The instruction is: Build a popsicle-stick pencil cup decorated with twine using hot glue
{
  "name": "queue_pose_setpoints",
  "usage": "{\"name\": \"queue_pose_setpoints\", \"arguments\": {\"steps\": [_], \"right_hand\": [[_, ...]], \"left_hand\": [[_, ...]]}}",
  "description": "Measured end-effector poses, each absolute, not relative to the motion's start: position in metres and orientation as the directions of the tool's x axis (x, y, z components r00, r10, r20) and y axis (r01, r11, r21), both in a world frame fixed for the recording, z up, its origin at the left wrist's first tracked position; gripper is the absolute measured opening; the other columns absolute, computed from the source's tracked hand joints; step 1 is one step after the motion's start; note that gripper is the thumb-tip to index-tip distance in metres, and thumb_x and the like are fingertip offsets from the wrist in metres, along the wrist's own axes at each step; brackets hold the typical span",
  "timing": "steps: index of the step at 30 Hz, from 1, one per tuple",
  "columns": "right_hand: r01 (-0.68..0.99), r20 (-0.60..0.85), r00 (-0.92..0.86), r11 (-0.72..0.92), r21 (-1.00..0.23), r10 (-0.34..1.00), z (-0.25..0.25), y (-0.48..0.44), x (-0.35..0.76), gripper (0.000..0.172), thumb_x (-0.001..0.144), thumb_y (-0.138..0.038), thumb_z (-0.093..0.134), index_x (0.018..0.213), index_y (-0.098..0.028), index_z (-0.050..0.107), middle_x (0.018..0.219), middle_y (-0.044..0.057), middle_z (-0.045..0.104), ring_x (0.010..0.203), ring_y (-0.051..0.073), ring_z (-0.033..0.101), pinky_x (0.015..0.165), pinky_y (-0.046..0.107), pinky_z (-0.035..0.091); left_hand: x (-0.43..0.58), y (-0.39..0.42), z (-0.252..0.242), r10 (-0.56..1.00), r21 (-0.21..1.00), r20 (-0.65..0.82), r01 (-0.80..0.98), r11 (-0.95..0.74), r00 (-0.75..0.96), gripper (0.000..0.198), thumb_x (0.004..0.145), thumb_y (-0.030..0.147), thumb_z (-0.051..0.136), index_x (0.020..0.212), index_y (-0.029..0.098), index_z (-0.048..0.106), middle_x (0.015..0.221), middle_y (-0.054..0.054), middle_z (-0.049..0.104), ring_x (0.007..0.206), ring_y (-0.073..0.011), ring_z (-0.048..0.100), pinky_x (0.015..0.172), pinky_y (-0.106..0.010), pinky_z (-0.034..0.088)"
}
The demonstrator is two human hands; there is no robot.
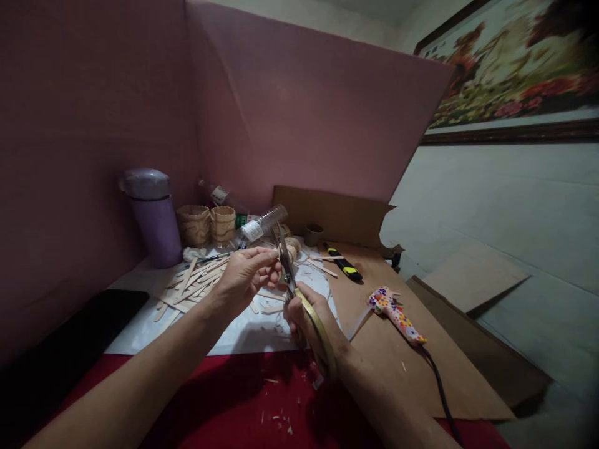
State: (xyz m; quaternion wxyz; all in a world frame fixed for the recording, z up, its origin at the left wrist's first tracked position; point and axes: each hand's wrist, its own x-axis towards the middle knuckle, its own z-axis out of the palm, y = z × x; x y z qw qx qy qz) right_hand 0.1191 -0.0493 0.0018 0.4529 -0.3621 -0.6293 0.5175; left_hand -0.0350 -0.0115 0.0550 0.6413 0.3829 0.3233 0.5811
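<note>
My right hand (311, 318) grips a pair of scissors (288, 274) with yellow handles, its blades pointing up and away from me. Close to the blades, my left hand (255, 271) is closed in a pinch of thumb and forefinger; whatever is between the fingertips is too small to make out. Behind the blades sits a ball of pale twine (293, 247), partly hidden. To the left of my left hand, wooden craft sticks (194, 287) are heaped on a white sheet (135, 330).
At the left stand a purple tumbler (156, 224) and two small woven-looking cups (193, 226). A plastic bottle (264, 224) lies behind my hands. On brown cardboard (449, 380) at the right rest a utility knife (344, 262) and a flower-patterned glue gun (395, 315) with a cord.
</note>
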Motion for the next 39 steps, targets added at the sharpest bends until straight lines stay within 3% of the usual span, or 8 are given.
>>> {"name": "queue_pose_setpoints", "arguments": {"steps": [8, 15, 21, 28, 35, 39], "right_hand": [[0.013, 0.145, -0.327, 0.158, -0.987, 0.934, 0.005, -0.054, 0.12, 0.084, 0.069, -0.087, 0.056, 0.114, -0.016, 0.059, 0.058, -0.008, 0.04, 0.044, 0.006, 0.033, 0.038, 0.018, 0.029], [0.006, 0.087, -0.317, 0.094, -0.996, 0.944, 0.004, -0.055, 0.121, 0.091, 0.063, -0.092, 0.055, 0.111, -0.015, 0.059, 0.058, -0.008, 0.038, 0.045, 0.006, 0.03, 0.039, 0.018, 0.027], [0.006, 0.119, -0.335, 0.128, -0.992, 0.935, 0.006, -0.057, 0.121, 0.089, 0.065, -0.092, 0.054, 0.113, -0.017, 0.058, 0.059, -0.007, 0.041, 0.046, 0.007, 0.032, 0.04, 0.019, 0.027], [-0.055, 0.135, -0.314, 0.124, -0.991, 0.94, 0.006, -0.059, 0.12, 0.08, 0.067, -0.087, 0.059, 0.104, -0.016, 0.059, 0.057, -0.01, 0.032, 0.044, 0.005, 0.026, 0.039, 0.018, 0.022], [-0.086, 0.105, -0.255, 0.085, -0.993, 0.961, 0.0, -0.06, 0.111, 0.063, 0.07, -0.08, 0.065, 0.081, -0.018, 0.056, 0.051, -0.01, 0.034, 0.04, 0.004, 0.026, 0.037, 0.016, 0.025], [-0.063, 0.085, -0.23, 0.072, -0.995, 0.969, -0.001, -0.06, 0.108, 0.062, 0.072, -0.08, 0.063, 0.084, -0.019, 0.056, 0.053, -0.009, 0.041, 0.04, 0.005, 0.032, 0.036, 0.016, 0.027]], "left_hand": [[-0.038, -0.009, 0.055, 0.984, 0.907, 0.084, -0.421, -0.009, 0.159, 0.027, 0.059, 0.025, 0.085, 0.065, 0.011, 0.064, 0.054, -0.004, 0.065, 0.039, -0.0102, 0.055, 0.034, -0.018, 0.041], [-0.044, -0.005, 0.053, 0.971, 0.922, 0.1, -0.387, -0.008, 0.217, 0.025, 0.059, 0.025, 0.085, 0.062, 0.012, 0.063, 0.054, -0.003, 0.065, 0.038, -0.0096, 0.054, 0.034, -0.018, 0.041], [-0.045, -0.005, 0.055, 0.969, 0.93, 0.1, -0.369, -0.01, 0.226, 0.023, 0.061, 0.023, 0.083, 0.062, 0.012, 0.063, 0.055, -0.003, 0.064, 0.039, -0.0099, 0.055, 0.035, -0.02, 0.043], [-0.047, -0.006, 0.057, 0.969, 0.941, 0.065, -0.337, 0.02, 0.239, 0.021, 0.062, 0.02, 0.081, 0.062, 0.012, 0.062, 0.054, -0.003, 0.064, 0.038, -0.0098, 0.054, 0.034, -0.019, 0.041], [-0.048, -0.004, 0.056, 0.966, 0.936, 0.045, -0.349, 0.049, 0.255, 0.02, 0.062, 0.016, 0.082, 0.064, 0.011, 0.063, 0.056, -0.005, 0.066, 0.041, -0.0106, 0.057, 0.037, -0.019, 0.044], [-0.05, -0.002, 0.054, 0.957, 0.92, 0.058, -0.388, 0.06, 0.284, 0.02, 0.065, 0.017, 0.083, 0.068, 0.01, 0.065, 0.058, -0.005, 0.066, 0.045, -0.0104, 0.06, 0.042, -0.018, 0.048]]}}
